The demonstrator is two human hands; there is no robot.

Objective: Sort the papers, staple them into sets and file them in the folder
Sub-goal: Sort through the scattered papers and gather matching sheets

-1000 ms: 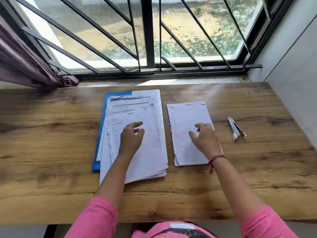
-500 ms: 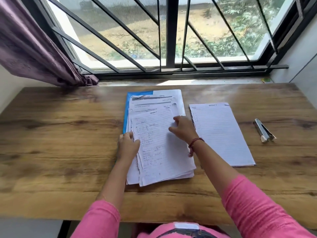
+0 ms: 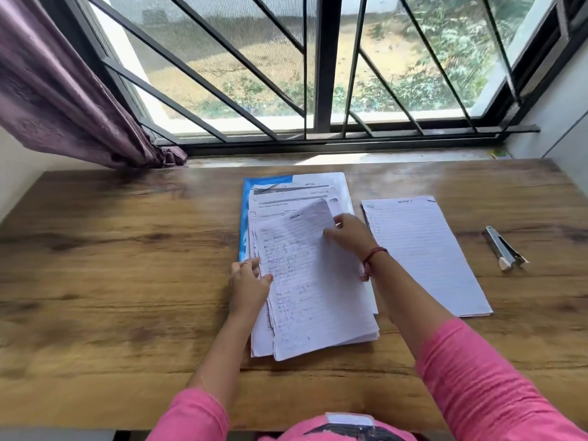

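Right hand has crossed from the sorted pile to the unsorted stack, fingers pinching the top sheet's far right corner, lifted. Left hand rests loosely on the stack's left edge, steadying. Stack sits mid-counter on the blue folder, long axis pointing at the far edge; sorted pile lies just right, nearer the right hand. Stapler untouched.

The sheet pinched at its far right edge by the right hand is thin, matt, lined paper, curling where it lifts. Under it, the paper stack, which the left hand presses, has ragged left edges. Beneath that stack lies a glossy blue plastic folder. Right of the grip, a smooth paper pile, then a shiny metal stapler. The table is matt, grained wood.
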